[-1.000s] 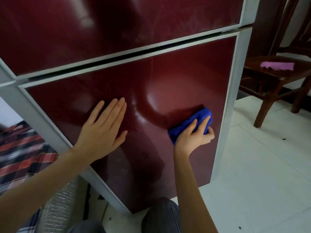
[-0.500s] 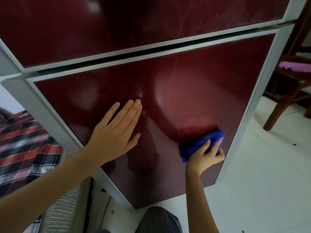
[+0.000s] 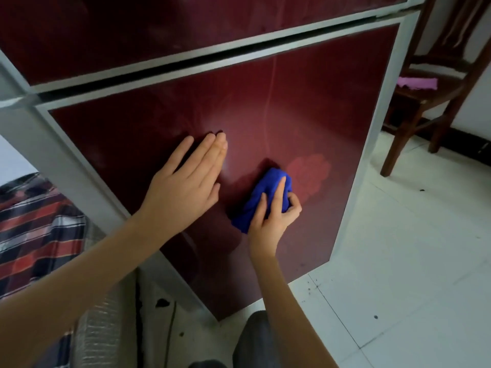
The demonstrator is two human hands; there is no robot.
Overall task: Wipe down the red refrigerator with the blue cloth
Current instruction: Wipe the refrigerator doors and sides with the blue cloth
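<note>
Cloth (image 3: pixel 261 199) in right hand (image 3: pixel 271 221), on refrigerator (image 3: pixel 305 115)

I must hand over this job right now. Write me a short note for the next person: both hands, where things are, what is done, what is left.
Left hand: open, flat on the lower dark red glossy refrigerator door.
Right hand: gripping the bunched blue cloth, pressed against the same door, right of centre.
Done: a pale wiped patch shows just right of the cloth.
Left: how much else is wiped cannot be told; the cloth is not on the upper door now.
</note>
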